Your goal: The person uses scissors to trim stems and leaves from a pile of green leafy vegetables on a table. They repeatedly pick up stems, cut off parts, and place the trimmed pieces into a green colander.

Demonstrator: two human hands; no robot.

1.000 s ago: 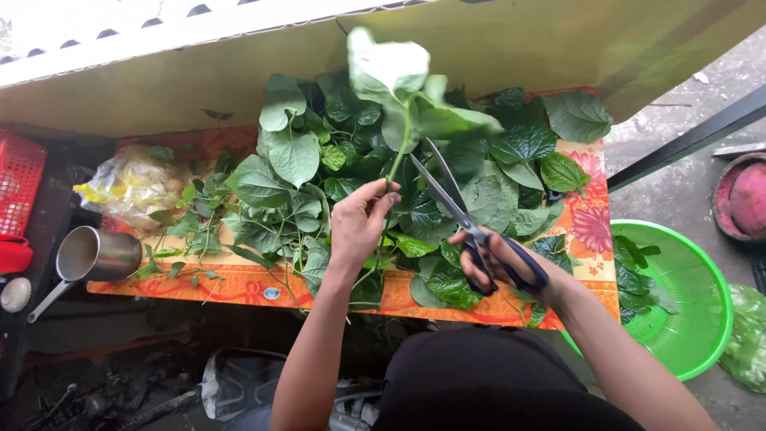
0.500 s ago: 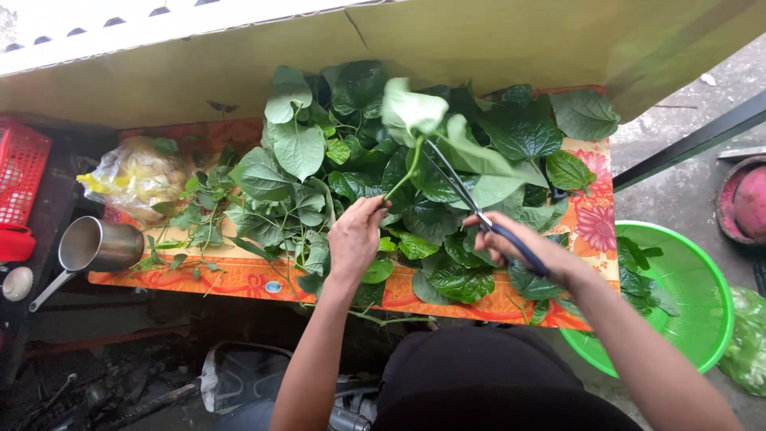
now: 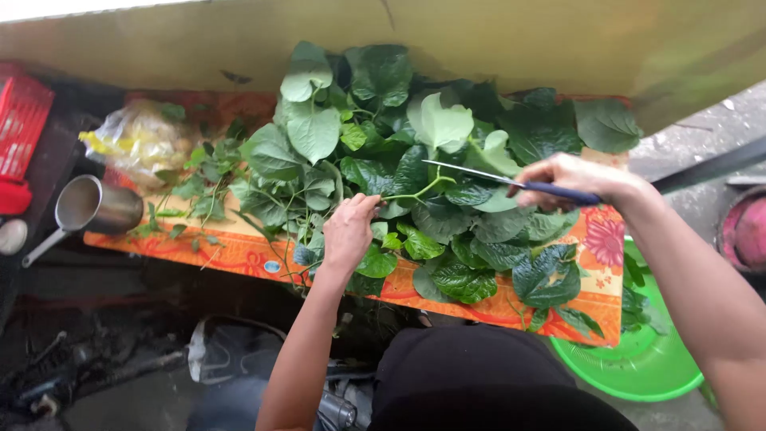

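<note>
Both our hands are clamped shut over the leaf pile (image 3: 447,183): our left hand (image 3: 349,231) pinches a green stem (image 3: 415,194), our right hand (image 3: 576,182) grips scissors (image 3: 511,183) just above that stem.

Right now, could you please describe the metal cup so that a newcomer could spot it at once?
Start at the orange floral mat heaped with green leaves, then follow it to its left end. The metal cup lies tipped there below a yellow plastic bag, the only shiny steel thing, with a long handle.

Leaf pile (image 3: 399,160) on orange mat (image 3: 239,254)
</note>
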